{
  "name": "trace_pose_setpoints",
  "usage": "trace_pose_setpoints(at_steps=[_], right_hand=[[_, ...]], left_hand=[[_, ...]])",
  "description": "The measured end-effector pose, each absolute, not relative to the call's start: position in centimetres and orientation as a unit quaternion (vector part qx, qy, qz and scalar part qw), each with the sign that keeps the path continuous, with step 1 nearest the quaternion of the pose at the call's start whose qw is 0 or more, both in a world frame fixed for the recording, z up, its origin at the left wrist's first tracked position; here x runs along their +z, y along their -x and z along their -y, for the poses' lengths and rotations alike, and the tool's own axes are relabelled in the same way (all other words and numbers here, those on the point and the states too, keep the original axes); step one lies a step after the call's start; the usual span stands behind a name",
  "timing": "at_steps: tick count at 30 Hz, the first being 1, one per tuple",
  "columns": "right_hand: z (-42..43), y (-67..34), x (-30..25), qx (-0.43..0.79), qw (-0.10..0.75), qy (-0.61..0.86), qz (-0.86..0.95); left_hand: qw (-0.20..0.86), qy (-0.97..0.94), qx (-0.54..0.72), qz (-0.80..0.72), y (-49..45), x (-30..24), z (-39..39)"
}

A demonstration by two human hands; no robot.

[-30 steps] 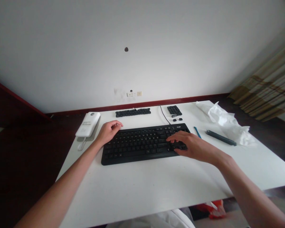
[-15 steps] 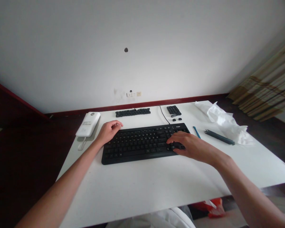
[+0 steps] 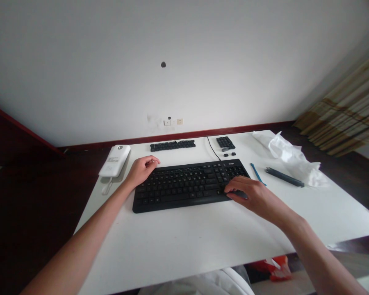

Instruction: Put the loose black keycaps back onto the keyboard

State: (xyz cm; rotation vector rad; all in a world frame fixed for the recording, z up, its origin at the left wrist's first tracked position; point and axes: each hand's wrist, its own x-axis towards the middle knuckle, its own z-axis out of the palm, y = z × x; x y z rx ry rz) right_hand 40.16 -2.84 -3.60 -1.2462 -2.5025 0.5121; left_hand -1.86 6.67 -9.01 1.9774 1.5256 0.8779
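Note:
A black keyboard (image 3: 181,190) lies on the white table in front of me. My left hand (image 3: 142,170) rests at its upper left corner, fingers curled over the edge and holding it there. Over the lower right keys is my right hand (image 3: 244,189), thumb and fingers drawn together in a pinch. Whatever sits between those fingertips is too small to make out. Part of the number pad is hidden behind this hand. Just right of the keyboard lies a blue pry tool (image 3: 257,174).
Behind the keyboard lie a row of black keycaps (image 3: 172,146), a keycap block (image 3: 225,142) and a few loose keycaps (image 3: 229,155). A white power bank (image 3: 115,160) is at left. A dark strip (image 3: 284,177) and crumpled white plastic (image 3: 295,159) are at right.
My right hand has shifted slightly right and down over the keyboard, uncovering more of the number pad, and its fingers are closer together. The left hand stays at the corner.

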Motion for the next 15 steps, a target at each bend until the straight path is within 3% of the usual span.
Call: trace_pose_setpoints(at_steps=[15], right_hand=[[4.3,-40.1,-5.7,0.087,0.201,0.441,0.870]], left_hand=[[0.246,-0.722,0.327,-0.558,2.0,-9.2,-6.8]])
